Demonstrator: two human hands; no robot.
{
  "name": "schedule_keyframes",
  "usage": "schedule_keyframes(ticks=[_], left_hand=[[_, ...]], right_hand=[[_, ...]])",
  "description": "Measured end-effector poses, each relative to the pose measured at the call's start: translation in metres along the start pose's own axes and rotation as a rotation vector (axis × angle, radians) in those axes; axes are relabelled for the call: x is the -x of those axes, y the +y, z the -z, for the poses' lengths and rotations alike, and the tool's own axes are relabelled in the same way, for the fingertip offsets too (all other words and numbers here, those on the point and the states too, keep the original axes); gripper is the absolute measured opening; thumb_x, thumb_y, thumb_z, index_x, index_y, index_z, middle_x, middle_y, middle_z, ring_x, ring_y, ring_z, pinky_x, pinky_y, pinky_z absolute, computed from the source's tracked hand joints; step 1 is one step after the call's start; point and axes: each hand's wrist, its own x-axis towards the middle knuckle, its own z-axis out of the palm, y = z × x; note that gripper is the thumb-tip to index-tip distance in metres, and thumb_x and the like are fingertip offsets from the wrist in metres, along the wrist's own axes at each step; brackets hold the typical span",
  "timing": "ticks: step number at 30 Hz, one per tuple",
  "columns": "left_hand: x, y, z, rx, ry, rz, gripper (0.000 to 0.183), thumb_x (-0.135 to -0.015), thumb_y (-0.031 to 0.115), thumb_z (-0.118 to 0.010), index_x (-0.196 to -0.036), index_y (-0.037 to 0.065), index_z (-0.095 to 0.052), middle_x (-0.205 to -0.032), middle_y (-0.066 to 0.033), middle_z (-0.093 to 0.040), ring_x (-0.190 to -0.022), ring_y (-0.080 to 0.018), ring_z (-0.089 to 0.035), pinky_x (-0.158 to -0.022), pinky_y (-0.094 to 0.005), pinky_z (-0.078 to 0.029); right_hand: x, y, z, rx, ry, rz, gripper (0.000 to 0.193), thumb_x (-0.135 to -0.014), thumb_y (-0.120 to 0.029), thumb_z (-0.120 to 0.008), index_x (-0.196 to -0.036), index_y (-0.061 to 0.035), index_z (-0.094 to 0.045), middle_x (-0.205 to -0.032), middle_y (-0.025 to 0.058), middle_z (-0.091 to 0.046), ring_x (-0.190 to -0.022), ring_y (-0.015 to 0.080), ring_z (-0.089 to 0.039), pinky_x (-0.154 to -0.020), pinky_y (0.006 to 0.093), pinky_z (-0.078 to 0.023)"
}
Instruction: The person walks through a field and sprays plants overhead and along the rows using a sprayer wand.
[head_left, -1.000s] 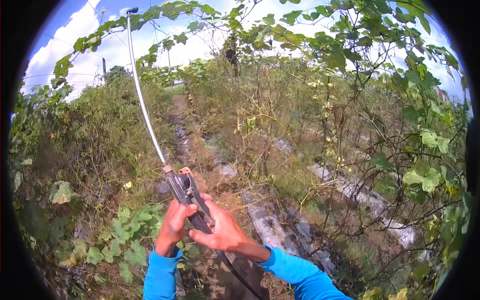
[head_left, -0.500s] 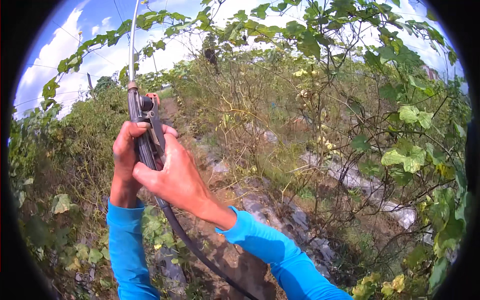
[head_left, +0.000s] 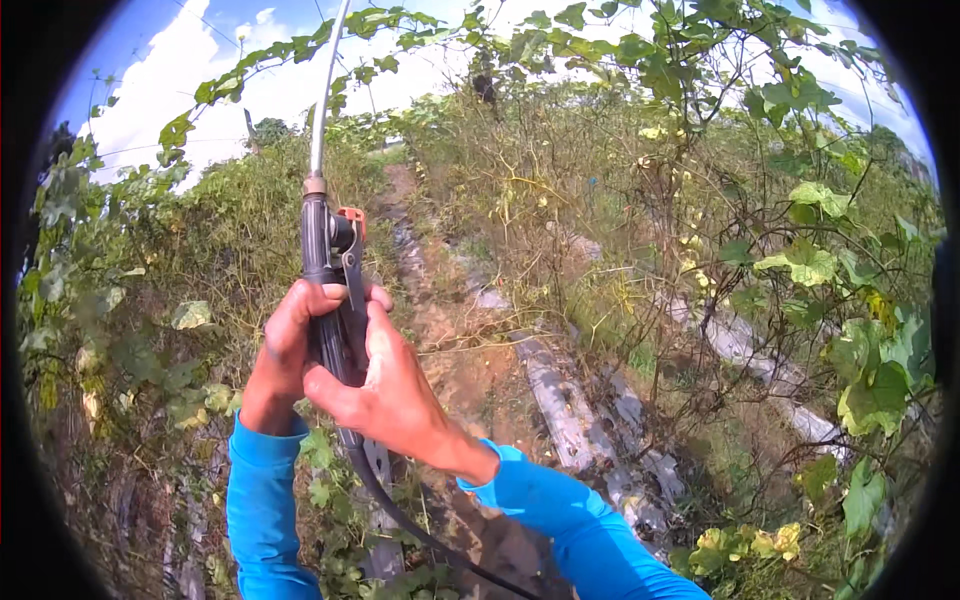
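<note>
Both my hands are wrapped round the dark ribbed handle of a spray wand (head_left: pixel 316 228), which points up and slightly right. My left hand (head_left: pixel 286 345) grips the handle from the left, its thumb just below the collar. Lower down on the right side, my right hand (head_left: pixel 385 385) closes round the handle and the grey trigger lever (head_left: pixel 353 280). An orange-red catch (head_left: pixel 352 217) sits at the lever's top. From the handle a long metal tube (head_left: pixel 326 100) rises out of view. A black hose (head_left: pixel 400 512) curves from the handle's bottom toward the lower right.
Climbing vines with broad leaves (head_left: pixel 808 262) crowd the right side and arch overhead. Dense foliage (head_left: pixel 150 300) stands on the left. A brown dirt path (head_left: pixel 465 375) runs ahead between the rows, with strips of grey plastic sheeting (head_left: pixel 560 400) along the right.
The spray wand and both hands have shifted right and slightly down in view. The background has also slid right. Both hands keep their hold on the handle.
</note>
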Motion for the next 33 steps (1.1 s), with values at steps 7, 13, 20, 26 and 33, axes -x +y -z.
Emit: schedule_keyframes(ticks=[7, 13, 20, 26, 33], left_hand=[[0.101, 0.015, -0.053, -0.419, 0.135, -0.098, 0.035, -0.092, 0.037, -0.070, -0.085, 0.003, -0.063, -0.077, -0.0021, -0.065, -0.064, -0.0073, -0.057, -0.058, -0.0275, -0.047], [0.192, 0.036, -0.103, -0.914, 0.574, -0.213, 0.034, -0.082, 0.031, -0.077, -0.077, 0.001, -0.062, -0.062, -0.0048, -0.058, -0.057, -0.0107, -0.050, -0.052, -0.0328, -0.042], [0.266, 0.058, -0.134, -1.078, 0.760, -0.199, 0.037, -0.078, 0.041, -0.078, -0.078, 0.007, -0.066, -0.064, -0.0128, -0.065, -0.055, -0.0304, -0.062, -0.056, -0.0424, -0.048], [0.306, 0.090, -0.188, -1.254, 0.843, -0.286, 0.039, -0.079, 0.044, -0.077, -0.077, 0.007, -0.065, -0.064, -0.0128, -0.064, -0.056, -0.0329, -0.063, -0.056, -0.0443, -0.049], [0.361, 0.114, -0.261, -1.346, 0.910, -0.397, 0.040, -0.078, 0.038, -0.080, -0.073, 0.003, -0.062, -0.060, -0.0106, -0.057, -0.051, -0.0221, -0.054, -0.051, -0.0383, -0.042]], right_hand=[[0.077, -0.037, -0.011, -0.395, -0.338, -0.281, 0.030, -0.083, -0.028, -0.062, -0.098, -0.0034, -0.053, -0.075, 0.0034, -0.055, -0.060, 0.0118, -0.055, -0.052, 0.0273, -0.046], [0.140, -0.046, -0.039, -0.997, -0.408, -0.681, 0.039, -0.084, -0.015, -0.052, -0.117, 0.0033, -0.059, -0.109, 0.0179, -0.067, -0.092, 0.0338, -0.068, -0.072, 0.0495, -0.060], [0.208, -0.107, -0.090, -0.958, -0.191, -0.708, 0.045, -0.084, -0.016, -0.048, -0.124, 0.0037, -0.054, -0.115, 0.0187, -0.066, -0.096, 0.0364, -0.068, -0.078, 0.0539, -0.060], [0.223, -0.159, -0.073, -0.839, -0.560, -0.584, 0.048, -0.078, -0.011, -0.052, -0.124, 0.0029, -0.051, -0.104, 0.0171, -0.065, -0.077, 0.0306, -0.067, -0.071, 0.0446, -0.056], [0.255, -0.255, -0.064, -0.619, -0.735, -0.471, 0.035, -0.077, 0.000, -0.062, -0.110, 0.0026, -0.053, -0.074, 0.0071, -0.060, -0.059, 0.0165, -0.059, -0.051, 0.0317, -0.049]])
